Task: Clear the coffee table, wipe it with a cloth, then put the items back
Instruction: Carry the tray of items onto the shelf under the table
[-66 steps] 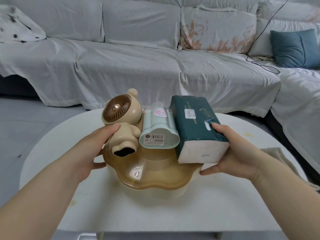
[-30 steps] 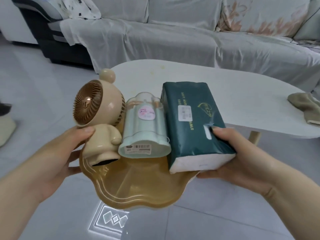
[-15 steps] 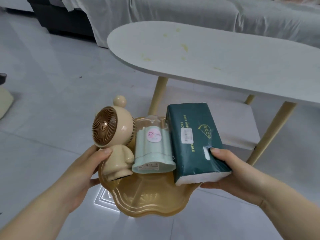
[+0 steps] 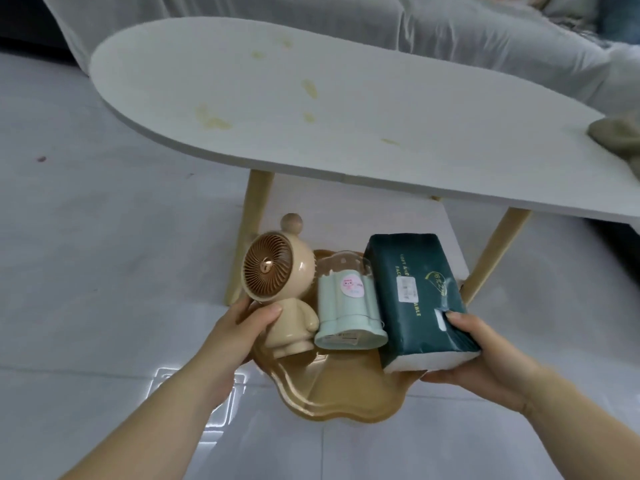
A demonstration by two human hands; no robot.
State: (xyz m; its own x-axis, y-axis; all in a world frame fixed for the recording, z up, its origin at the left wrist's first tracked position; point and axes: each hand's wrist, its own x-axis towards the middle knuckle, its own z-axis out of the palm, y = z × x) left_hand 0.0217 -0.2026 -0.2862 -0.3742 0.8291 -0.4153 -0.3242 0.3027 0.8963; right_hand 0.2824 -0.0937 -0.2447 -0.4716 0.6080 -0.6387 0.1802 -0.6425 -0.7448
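I hold an amber plastic tray (image 4: 332, 393) low over the floor, in front of the white oval coffee table (image 4: 346, 109). On the tray are a beige bear-shaped fan (image 4: 277, 282), a pale green container (image 4: 346, 306) with a clear lid, and a dark green tissue pack (image 4: 415, 292). My left hand (image 4: 242, 330) grips the tray's left edge with its thumb against the fan. My right hand (image 4: 485, 355) holds the tray's right edge, thumb pressed on the tissue pack. Yellowish stains mark the table top. A grey-green cloth (image 4: 616, 133) lies at the table's right end.
A white lower shelf (image 4: 398, 230) sits under the table between pale wooden legs (image 4: 252, 216), just behind the tray. A sofa with a light grey cover (image 4: 450, 26) stands behind the table. Glossy grey floor tiles (image 4: 86, 271) spread to the left.
The tray with its three items was lifted off the table top, carried to the table's near side and lowered toward the floor by the lower shelf. Both hands kept their grip.
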